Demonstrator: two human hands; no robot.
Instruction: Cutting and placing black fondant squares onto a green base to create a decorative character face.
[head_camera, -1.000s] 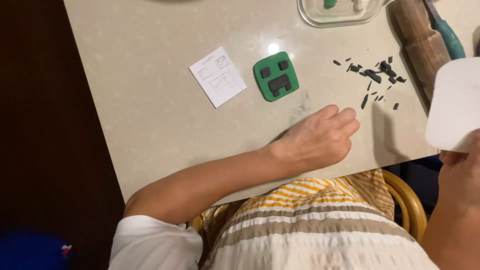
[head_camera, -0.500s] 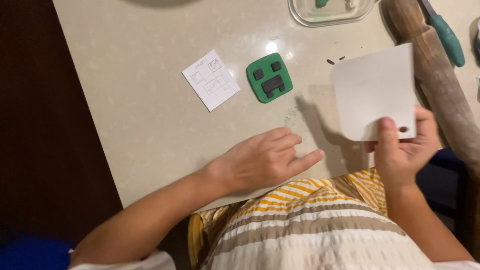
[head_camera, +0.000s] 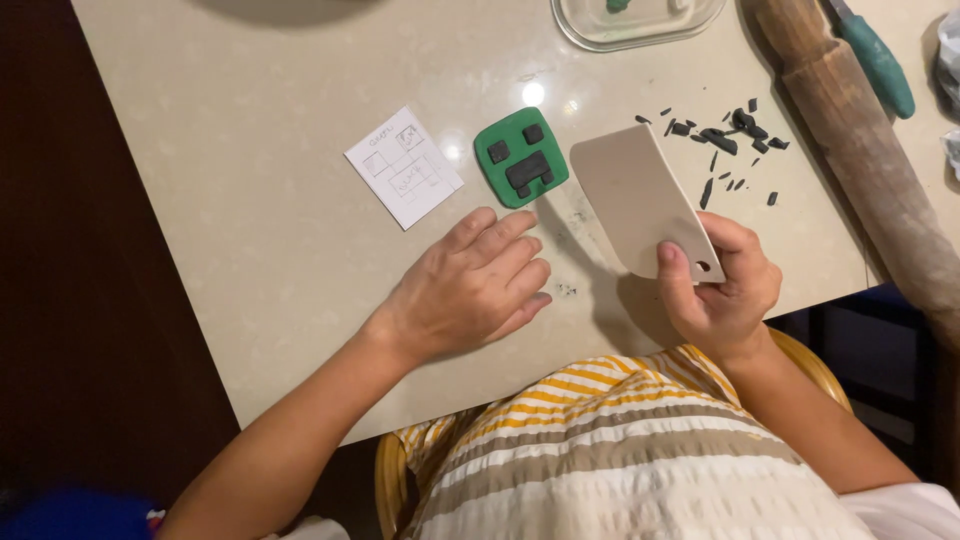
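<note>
Since a moment before, the white scraper (head_camera: 640, 205) had swung left, toward the green clay face (head_camera: 521, 157) at upper centre of the frame. The right hand (head_camera: 722, 290) pinched its lower corner, thumb on top, long axis running up-left, its far edge just beside the face. The left hand (head_camera: 470, 290) lay flat and empty on the table (head_camera: 250, 230), below the face, paper note (head_camera: 403, 167) further left.
</note>
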